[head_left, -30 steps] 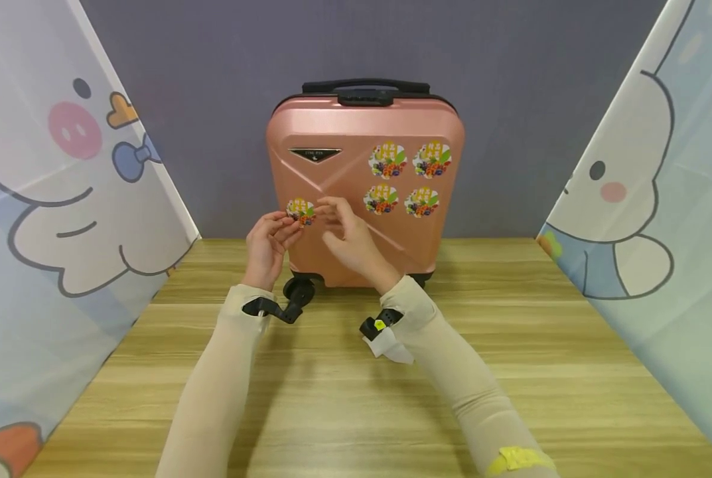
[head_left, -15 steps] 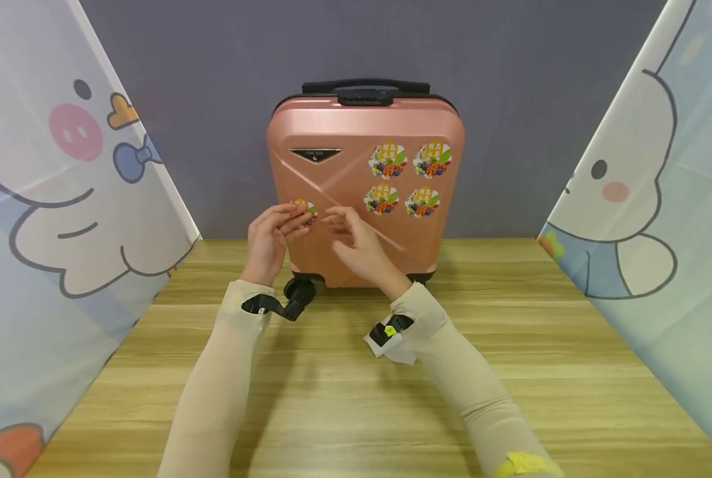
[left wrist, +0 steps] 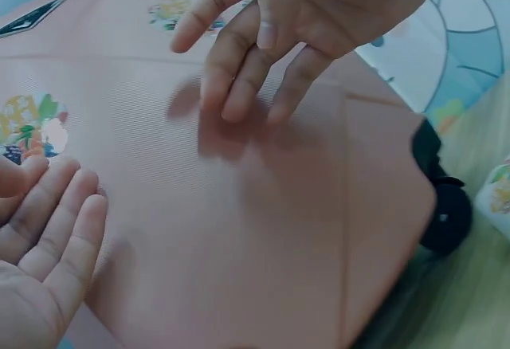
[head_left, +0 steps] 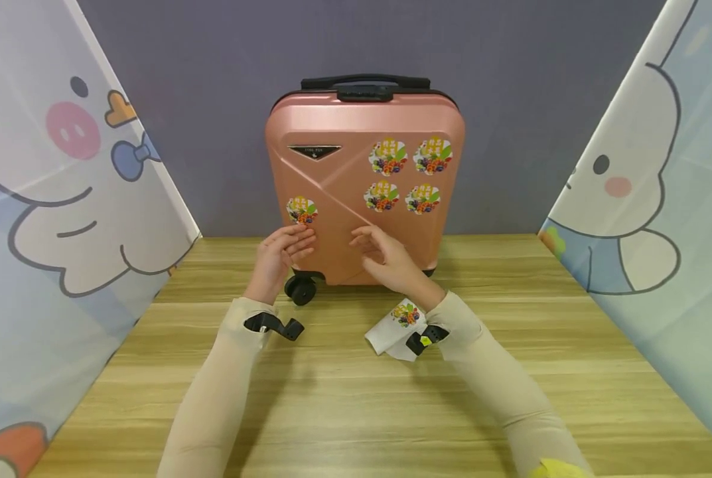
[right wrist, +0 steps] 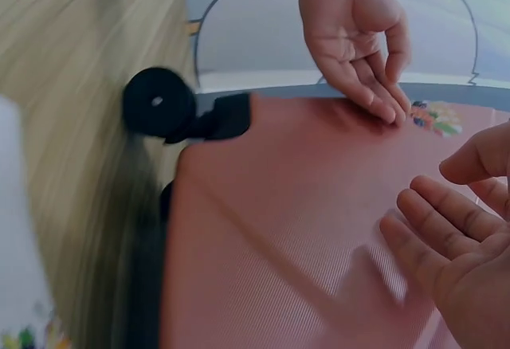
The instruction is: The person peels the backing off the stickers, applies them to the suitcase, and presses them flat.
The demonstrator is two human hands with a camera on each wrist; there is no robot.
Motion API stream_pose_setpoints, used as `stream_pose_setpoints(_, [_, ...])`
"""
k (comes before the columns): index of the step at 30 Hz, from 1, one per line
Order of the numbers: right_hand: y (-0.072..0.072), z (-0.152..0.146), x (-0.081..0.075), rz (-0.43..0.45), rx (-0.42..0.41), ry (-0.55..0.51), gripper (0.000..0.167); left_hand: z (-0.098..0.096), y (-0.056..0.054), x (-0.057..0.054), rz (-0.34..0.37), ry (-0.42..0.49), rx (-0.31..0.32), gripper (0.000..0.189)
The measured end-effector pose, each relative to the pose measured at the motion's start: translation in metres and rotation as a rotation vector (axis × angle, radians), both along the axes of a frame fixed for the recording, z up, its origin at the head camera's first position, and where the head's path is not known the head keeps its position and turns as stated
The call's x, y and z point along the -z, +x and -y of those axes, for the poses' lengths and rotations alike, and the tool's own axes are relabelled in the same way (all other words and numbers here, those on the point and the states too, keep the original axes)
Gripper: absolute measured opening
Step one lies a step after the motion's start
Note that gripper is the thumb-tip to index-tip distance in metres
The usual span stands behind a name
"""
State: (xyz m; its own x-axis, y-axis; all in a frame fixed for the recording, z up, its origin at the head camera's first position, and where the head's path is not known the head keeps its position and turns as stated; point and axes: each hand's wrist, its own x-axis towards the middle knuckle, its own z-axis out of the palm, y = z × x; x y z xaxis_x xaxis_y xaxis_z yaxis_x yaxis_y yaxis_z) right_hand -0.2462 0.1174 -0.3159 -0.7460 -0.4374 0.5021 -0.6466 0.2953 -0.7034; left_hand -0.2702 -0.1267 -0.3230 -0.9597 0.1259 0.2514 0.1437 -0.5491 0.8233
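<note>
A pink suitcase (head_left: 338, 249) stands upright on the table. On its lower left front is a round fruit sticker (head_left: 302, 210), lying against the shell. My left hand (head_left: 279, 255) is just below this sticker, its fingertips at the bottom edge; the fingers look fairly straight in the left wrist view. Whether they still touch the sticker is hard to tell. In front of the suitcase's lower middle hovers my right hand (head_left: 391, 262), fingers loosely bent and holding nothing. Several matching stickers, including one sticker (head_left: 387, 157), sit on the upper right of the shell.
A white sheet (head_left: 385, 335) bearing a fruit sticker (head_left: 406, 315) lies on the wooden table (head_left: 332, 405), partly behind the right wrist. A black wheel (head_left: 300, 290) shows at the suitcase's lower left. Cartoon-printed panels (head_left: 117, 219) flank the table, with a grey wall behind.
My left hand has slid down off the lower left sticker, which is now in full view. My right hand has moved right and down, away from it, uncovering more of the white sheet.
</note>
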Motion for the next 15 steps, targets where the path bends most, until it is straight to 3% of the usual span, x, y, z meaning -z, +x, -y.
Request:
stream_pose_setpoints(9, [0.010,-0.033,0.015,-0.027,-0.026,0.126,0.043,-0.020,0.015,0.023,0.016,-0.190,0.078,0.025])
stream_pose_setpoints(15, [0.017,-0.050,0.028,-0.032,-0.046,0.210,0.042,-0.033,0.018,0.039,0.058,-0.275,0.122,0.023])
